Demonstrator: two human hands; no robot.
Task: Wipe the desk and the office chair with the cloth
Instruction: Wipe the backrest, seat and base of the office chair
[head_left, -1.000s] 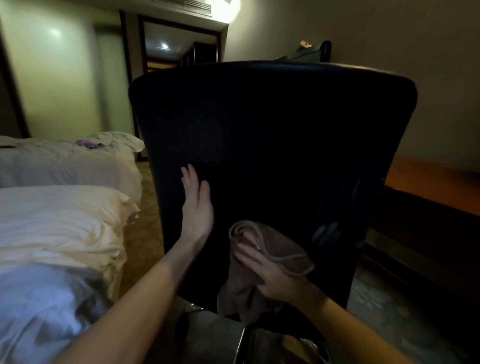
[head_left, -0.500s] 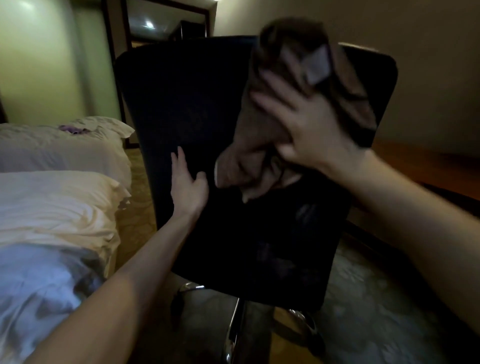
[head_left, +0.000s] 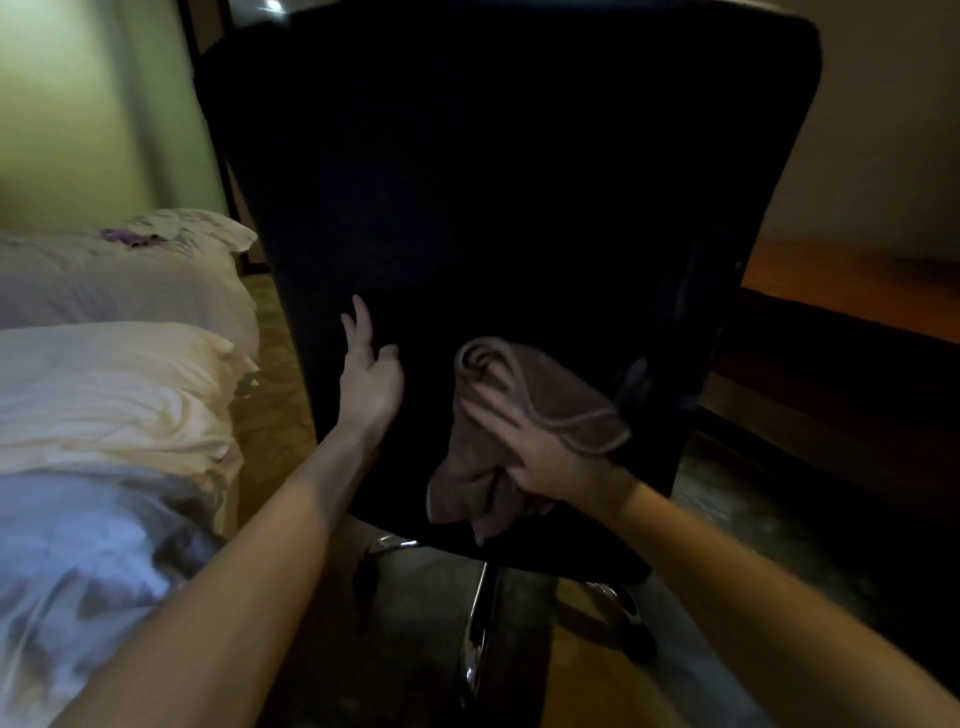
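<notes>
The dusky pink terry cloth (head_left: 566, 400) lay pressed against the back of the black high-backed office chair (head_left: 519, 182), low on its right part and near the bottom edge. The right grip (head_left: 540, 452) was spread over the cloth with fairly straight fingers. It pushed the cloth into the chair rather than clenching it, and a loose fold hung below the palm. The left grip (head_left: 371, 382) lay open just left of the cloth and apart from it. Its palm and straight fingers were flat on the chair back, seemingly to steady it.

The cloth looked soft, light and limp, with a stitched hem. It would probably bunch and slide under a fingertip hold. Broad palm pressure on its middle, with the slack gathered under the heel of the grip, seemed the surer way to hold it. The chair stood on a chrome column and wheeled base (head_left: 475, 613), so it would likely roll or swivel under a push, which made the brace on its left side sensible. Its dark covering was too dim to tell fabric from leather.

The brown wooden bench (head_left: 852, 280) lay to the far right, well apart from the cloth. A white-sheeted bed (head_left: 104, 395) lay to the left.
</notes>
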